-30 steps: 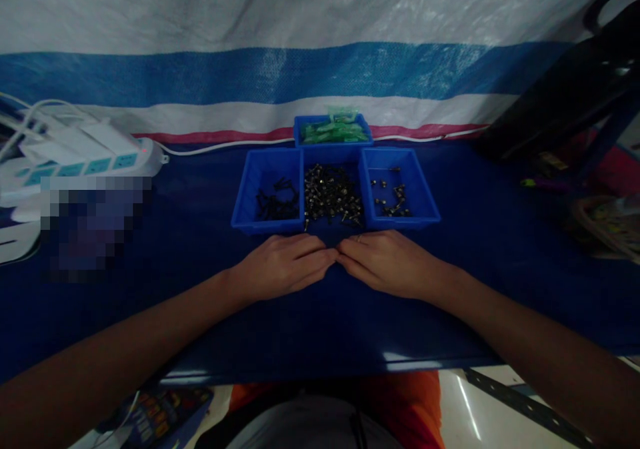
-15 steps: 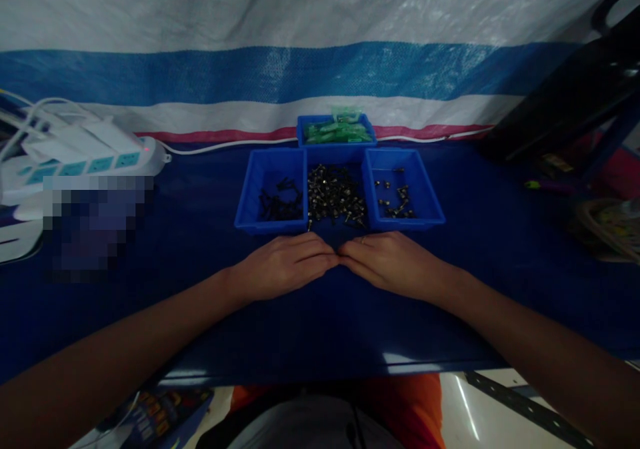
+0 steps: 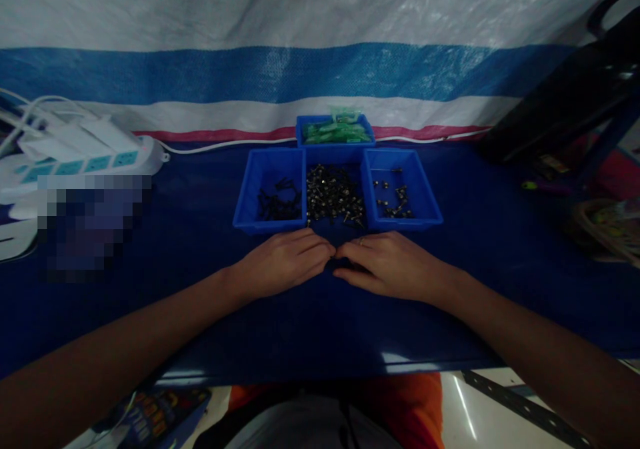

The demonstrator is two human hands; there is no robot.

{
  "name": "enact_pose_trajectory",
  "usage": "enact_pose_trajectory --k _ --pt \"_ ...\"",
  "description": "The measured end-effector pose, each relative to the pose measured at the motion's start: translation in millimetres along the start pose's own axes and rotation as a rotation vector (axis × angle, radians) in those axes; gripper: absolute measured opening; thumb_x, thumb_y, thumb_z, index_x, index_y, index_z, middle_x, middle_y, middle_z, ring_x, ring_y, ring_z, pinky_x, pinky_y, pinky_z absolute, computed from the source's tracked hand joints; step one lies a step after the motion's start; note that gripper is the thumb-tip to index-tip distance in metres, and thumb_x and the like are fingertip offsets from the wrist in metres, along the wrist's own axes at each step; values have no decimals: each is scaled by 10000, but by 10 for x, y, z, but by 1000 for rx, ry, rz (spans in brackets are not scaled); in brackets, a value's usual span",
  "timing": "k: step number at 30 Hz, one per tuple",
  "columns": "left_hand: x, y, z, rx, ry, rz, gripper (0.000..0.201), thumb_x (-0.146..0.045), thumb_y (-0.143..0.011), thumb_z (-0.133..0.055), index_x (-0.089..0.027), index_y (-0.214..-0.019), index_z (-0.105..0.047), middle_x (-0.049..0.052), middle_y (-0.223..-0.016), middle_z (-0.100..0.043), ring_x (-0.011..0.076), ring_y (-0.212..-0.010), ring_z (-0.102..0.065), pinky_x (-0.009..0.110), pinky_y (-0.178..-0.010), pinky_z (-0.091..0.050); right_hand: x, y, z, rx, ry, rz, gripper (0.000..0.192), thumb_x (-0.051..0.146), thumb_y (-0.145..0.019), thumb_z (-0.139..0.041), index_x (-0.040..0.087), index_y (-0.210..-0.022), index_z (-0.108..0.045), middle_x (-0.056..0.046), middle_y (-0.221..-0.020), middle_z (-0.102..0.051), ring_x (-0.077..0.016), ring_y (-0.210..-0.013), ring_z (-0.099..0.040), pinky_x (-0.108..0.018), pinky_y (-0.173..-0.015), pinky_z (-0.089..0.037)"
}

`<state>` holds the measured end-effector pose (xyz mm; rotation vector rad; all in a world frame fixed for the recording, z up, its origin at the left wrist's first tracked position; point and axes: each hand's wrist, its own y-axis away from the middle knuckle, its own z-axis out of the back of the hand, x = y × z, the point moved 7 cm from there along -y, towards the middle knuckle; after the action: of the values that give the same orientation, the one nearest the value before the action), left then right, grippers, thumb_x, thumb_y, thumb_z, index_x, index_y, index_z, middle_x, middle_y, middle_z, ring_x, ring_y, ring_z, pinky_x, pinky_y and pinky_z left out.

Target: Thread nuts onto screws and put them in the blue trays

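The person's bare left hand (image 3: 285, 262), its fingers bunched together, and bare right hand (image 3: 393, 266), its thumb and forefinger slightly parted, nearly meet above the dark blue tabletop (image 3: 320, 336); whether either grips anything cannot be told. Just beyond them, a heap of small dark screws with shiny metal heads (image 3: 334, 194) lies between a rectangular blue plastic bin of black pieces (image 3: 245, 196) on the left and a similar blue bin of small metal parts (image 3: 426, 196) on the right.
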<state>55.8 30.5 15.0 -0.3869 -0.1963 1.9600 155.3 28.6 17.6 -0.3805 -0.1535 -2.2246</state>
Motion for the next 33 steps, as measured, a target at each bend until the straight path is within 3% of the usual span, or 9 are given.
enact_pose_trajectory --k 4,11,24,28,33 --pt "12 -6 -28 24 -65 21 195 -210 -901 -380 -132 -966 -547 41 -908 -592 131 -833 -549 270 -795 -467 -23 -4 21 -27 9 -41 273 403 -894 -375 171 -917 -518 -11 -722 -605 -135 -677 -583 -238 -593 -366" --pt "-44 -55 -38 53 -160 69 239 -225 -904 -354 -136 -848 -569 32 -798 -564 128 -741 -530 259 -718 -468 -40 -20 -5 -58 89 -38 230 287 -918 -334 169 -819 -504 -11 -700 -594 -119 -637 -567 -235 -582 -342" --pt "62 -7 -71 73 -146 233 250 -326 -900 -358 -164 -832 -535 -13 -658 -570 109 -597 -571 206 -524 -410 -117 -9 14 -37 74 -108 169 273 -894 -382 166 -918 -510 -12 -724 -611 -120 -612 -571 -232 -550 -326" --pt "58 4 -39 15 -58 219 227 -327 -899 -375 -169 -881 -537 -18 -677 -593 92 -613 -581 188 -554 -424 -109 -5 9 -24 60 -102 135 260 -877 -406 170 -896 -505 -3 -710 -606 -112 -595 -556 -230 -540 -311" --pt "-34 -4 11 -33 -47 103 205 -315 -889 -409 -172 -961 -537 -17 -720 -615 90 -647 -591 187 -567 -431 -102 -7 5 -23 73 -95 119 248 -877 -397 172 -882 -487 0 -710 -599 -113 -603 -553 -234 -535 -301"
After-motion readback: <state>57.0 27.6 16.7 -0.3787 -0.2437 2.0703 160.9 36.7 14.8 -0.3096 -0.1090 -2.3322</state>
